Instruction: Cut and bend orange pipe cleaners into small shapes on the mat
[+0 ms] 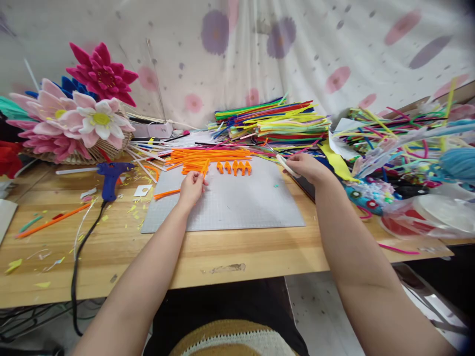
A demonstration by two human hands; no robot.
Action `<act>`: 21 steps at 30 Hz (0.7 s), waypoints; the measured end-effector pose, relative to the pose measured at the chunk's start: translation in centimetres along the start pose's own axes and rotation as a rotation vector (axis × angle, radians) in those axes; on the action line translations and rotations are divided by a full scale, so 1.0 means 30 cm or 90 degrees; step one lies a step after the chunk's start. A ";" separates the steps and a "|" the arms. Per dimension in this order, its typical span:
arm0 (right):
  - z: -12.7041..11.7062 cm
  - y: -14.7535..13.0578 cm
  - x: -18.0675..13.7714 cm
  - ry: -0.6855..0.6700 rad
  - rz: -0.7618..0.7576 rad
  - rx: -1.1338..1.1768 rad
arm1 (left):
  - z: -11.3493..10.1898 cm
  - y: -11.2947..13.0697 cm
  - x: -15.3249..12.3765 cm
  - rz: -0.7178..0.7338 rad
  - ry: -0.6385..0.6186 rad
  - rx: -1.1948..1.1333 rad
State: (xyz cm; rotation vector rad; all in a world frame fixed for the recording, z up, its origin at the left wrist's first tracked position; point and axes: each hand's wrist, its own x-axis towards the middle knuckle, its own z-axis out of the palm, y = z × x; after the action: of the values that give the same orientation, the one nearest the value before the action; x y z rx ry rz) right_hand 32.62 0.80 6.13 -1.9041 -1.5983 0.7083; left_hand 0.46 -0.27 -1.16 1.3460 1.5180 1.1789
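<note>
My left hand (192,189) rests on the grey cutting mat (237,207), its fingers pinched on a folded orange pipe cleaner (204,169) by the pile of orange pipe cleaners (202,155). A row of several small bent orange pieces (234,167) lies just right of it. At the mat's far right corner my right hand (308,167) is closed on a white-handled tool (286,164), maybe scissors; its tip is hard to make out.
A blue glue gun (110,177) with a black cord lies left of the mat. Felt flowers (79,116) sit in a basket at back left. Stacks of coloured pipe cleaners (274,123) fill the back and right. Scraps litter the wooden table (222,257).
</note>
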 end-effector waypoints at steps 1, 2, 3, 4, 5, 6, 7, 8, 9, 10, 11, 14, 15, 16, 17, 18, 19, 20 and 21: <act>0.009 -0.013 -0.008 -0.032 0.014 0.149 | -0.001 0.001 0.000 -0.001 0.001 0.001; 0.029 -0.031 -0.017 -0.071 0.022 0.287 | 0.000 0.001 0.000 0.002 -0.003 0.006; 0.056 -0.054 -0.025 -0.116 0.031 0.409 | 0.001 0.000 -0.001 0.010 -0.008 0.015; 0.090 -0.079 -0.033 -0.151 0.051 0.506 | 0.002 -0.002 -0.001 0.020 -0.012 0.025; 0.127 -0.105 -0.042 -0.171 0.073 0.581 | 0.003 -0.005 0.000 0.029 -0.016 0.034; 0.165 -0.130 -0.051 -0.196 0.085 0.643 | 0.003 -0.009 0.002 0.035 -0.017 0.040; 0.200 -0.153 -0.060 -0.255 0.097 0.688 | 0.003 -0.014 0.005 0.039 -0.017 0.041; 0.231 -0.172 -0.069 -0.326 0.114 0.713 | 0.003 -0.019 0.008 0.040 -0.015 0.038; 0.257 -0.186 -0.078 -0.403 0.135 0.722 | 0.002 -0.025 0.011 0.041 -0.012 0.034; 0.277 -0.196 -0.087 -0.483 0.149 0.724 | 0.002 -0.030 0.014 0.042 -0.009 0.029; 0.292 -0.202 -0.095 -0.560 0.157 0.717 | 0.002 -0.035 0.017 0.044 -0.006 0.026; 0.319 -0.203 -0.110 -0.725 0.148 0.684 | 0.002 -0.046 0.023 0.051 0.000 0.028; 0.326 -0.200 -0.113 -0.758 0.142 0.676 | 0.003 -0.048 0.024 0.052 0.000 0.033; 0.333 -0.198 -0.113 -0.782 0.137 0.669 | 0.004 -0.049 0.023 0.053 0.001 0.039; 0.339 -0.196 -0.113 -0.798 0.134 0.665 | 0.005 -0.050 0.023 0.055 0.002 0.046; 0.347 -0.194 -0.111 -0.809 0.132 0.662 | 0.005 -0.049 0.022 0.058 0.002 0.054; 0.354 -0.193 -0.109 -0.816 0.130 0.662 | 0.006 -0.048 0.020 0.064 0.001 0.060; 0.361 -0.193 -0.107 -0.821 0.128 0.663 | 0.006 -0.047 0.019 0.070 0.000 0.063; 0.367 -0.194 -0.105 -0.824 0.127 0.666 | 0.006 -0.045 0.018 0.074 0.000 0.065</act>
State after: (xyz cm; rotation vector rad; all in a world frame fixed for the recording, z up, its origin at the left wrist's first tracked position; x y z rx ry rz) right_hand 20.38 -0.64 2.54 -0.7118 -1.0652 2.5405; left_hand 0.18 0.27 -2.50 1.5189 1.5352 1.1864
